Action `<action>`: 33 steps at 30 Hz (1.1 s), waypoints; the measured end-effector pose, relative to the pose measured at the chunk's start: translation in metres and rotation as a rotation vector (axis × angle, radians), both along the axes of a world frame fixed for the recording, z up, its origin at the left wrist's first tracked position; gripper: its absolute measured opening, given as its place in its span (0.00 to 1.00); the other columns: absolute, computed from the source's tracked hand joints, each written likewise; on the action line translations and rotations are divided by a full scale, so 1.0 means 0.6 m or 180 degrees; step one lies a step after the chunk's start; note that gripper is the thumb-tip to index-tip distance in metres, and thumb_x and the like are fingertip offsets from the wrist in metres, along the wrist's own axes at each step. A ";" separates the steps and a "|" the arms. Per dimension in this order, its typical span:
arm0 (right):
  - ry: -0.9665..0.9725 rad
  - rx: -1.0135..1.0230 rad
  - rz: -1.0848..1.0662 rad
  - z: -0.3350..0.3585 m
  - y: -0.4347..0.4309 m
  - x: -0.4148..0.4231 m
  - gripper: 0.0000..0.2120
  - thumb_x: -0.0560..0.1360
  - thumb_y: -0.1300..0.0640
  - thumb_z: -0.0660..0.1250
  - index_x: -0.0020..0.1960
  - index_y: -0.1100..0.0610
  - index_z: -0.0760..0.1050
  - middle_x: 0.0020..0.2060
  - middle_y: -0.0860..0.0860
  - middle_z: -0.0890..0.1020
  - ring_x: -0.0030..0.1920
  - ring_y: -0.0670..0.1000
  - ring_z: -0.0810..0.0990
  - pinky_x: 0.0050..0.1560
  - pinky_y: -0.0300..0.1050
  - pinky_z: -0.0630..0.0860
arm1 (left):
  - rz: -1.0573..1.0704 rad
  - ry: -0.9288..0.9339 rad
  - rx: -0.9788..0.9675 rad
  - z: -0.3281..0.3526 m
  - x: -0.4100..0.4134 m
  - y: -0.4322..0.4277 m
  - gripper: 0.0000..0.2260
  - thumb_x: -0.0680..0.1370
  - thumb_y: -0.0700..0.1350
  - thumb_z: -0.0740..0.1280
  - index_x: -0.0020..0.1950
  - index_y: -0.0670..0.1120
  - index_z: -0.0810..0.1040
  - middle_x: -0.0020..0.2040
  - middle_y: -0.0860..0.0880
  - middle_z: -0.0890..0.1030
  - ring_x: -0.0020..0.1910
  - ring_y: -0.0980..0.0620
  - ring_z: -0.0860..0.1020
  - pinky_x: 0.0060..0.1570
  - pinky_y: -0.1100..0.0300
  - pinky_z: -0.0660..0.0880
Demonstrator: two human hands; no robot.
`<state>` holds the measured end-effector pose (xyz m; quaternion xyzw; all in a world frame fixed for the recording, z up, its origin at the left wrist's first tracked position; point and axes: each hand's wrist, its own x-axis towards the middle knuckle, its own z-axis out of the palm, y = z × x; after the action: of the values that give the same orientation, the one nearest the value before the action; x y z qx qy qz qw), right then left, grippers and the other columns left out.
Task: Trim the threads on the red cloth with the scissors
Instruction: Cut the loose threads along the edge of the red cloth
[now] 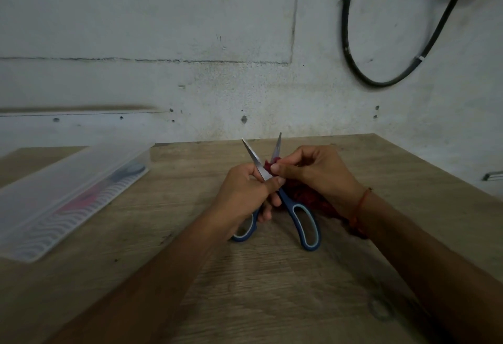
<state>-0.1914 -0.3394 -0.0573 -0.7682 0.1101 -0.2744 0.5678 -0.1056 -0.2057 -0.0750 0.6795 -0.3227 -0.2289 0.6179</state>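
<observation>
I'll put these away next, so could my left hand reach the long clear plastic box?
Probably yes: only bare wooden table lies between the left hand and the long clear plastic box, though that hand grips the blue-handled steel scissors.

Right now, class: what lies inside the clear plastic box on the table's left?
Through the cloudy lid of the plastic box show a pink shape and a dark bluish shape. The lid blurs them; what they are cannot be told.
</observation>
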 end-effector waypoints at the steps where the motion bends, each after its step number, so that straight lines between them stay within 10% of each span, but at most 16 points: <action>1: 0.0055 0.0171 0.0080 0.001 -0.001 -0.001 0.08 0.69 0.63 0.76 0.45 0.67 0.82 0.42 0.59 0.86 0.47 0.59 0.86 0.52 0.52 0.83 | 0.0013 -0.0006 0.0002 0.000 0.000 -0.001 0.06 0.78 0.43 0.71 0.45 0.43 0.75 0.29 0.45 0.82 0.21 0.51 0.74 0.21 0.61 0.69; 17: 0.1062 0.0358 0.0193 0.005 0.015 0.001 0.18 0.72 0.47 0.74 0.46 0.63 0.85 0.41 0.62 0.85 0.41 0.54 0.82 0.47 0.48 0.76 | 0.0278 -0.0171 0.0037 -0.006 -0.002 -0.009 0.08 0.79 0.41 0.69 0.42 0.44 0.73 0.27 0.46 0.81 0.18 0.52 0.71 0.20 0.61 0.67; 25: 0.0406 0.0704 -0.0252 -0.005 0.029 0.003 0.12 0.74 0.56 0.73 0.40 0.66 0.83 0.37 0.64 0.85 0.32 0.53 0.82 0.30 0.39 0.77 | 0.0283 -0.0496 0.0111 -0.007 -0.005 -0.009 0.09 0.79 0.47 0.71 0.41 0.48 0.74 0.25 0.48 0.79 0.18 0.53 0.71 0.20 0.62 0.66; 33: -0.0120 0.0807 -0.0803 0.001 0.018 0.008 0.11 0.76 0.57 0.70 0.41 0.64 0.84 0.36 0.62 0.85 0.34 0.57 0.83 0.34 0.48 0.81 | -0.0001 -0.0580 0.0056 -0.008 -0.014 -0.011 0.08 0.79 0.46 0.70 0.46 0.43 0.75 0.27 0.46 0.79 0.18 0.52 0.70 0.20 0.62 0.66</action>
<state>-0.1865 -0.3285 -0.0567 -0.6654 0.2286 -0.3417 0.6231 -0.1140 -0.2124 -0.0798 0.7029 -0.3757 -0.1690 0.5799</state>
